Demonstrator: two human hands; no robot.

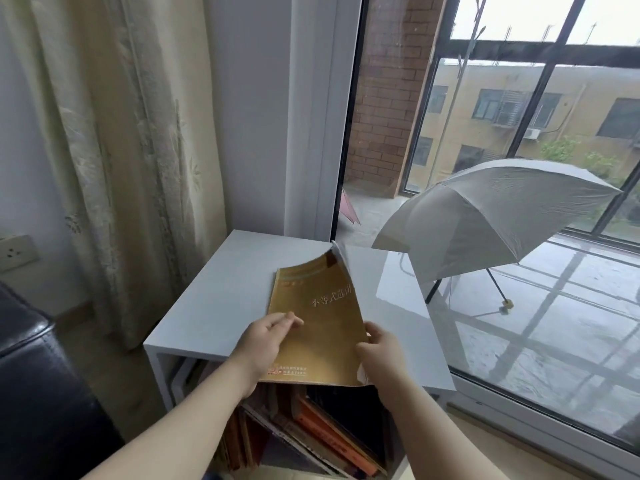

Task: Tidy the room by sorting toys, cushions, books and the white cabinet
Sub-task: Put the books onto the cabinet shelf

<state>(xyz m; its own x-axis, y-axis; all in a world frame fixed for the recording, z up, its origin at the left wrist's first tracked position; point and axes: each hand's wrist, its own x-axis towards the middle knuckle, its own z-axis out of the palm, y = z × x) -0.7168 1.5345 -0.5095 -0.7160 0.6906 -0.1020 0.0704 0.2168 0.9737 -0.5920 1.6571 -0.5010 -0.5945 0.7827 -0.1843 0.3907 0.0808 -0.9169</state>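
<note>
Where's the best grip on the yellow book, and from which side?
Probably both long edges at the near end, coming from the near side, as the left hand and right hand do. The book is thin and floppy, its far corner curling up over the cabinet, so a two-sided grip should keep it flat.

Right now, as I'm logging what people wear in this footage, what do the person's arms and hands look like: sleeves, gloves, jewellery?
The left hand and right hand are bare, without gloves; no rings show. The left forearm and right forearm are uncovered to the frame's edge: no sleeve, cuff, watch, bracelet or marking shows.
</note>
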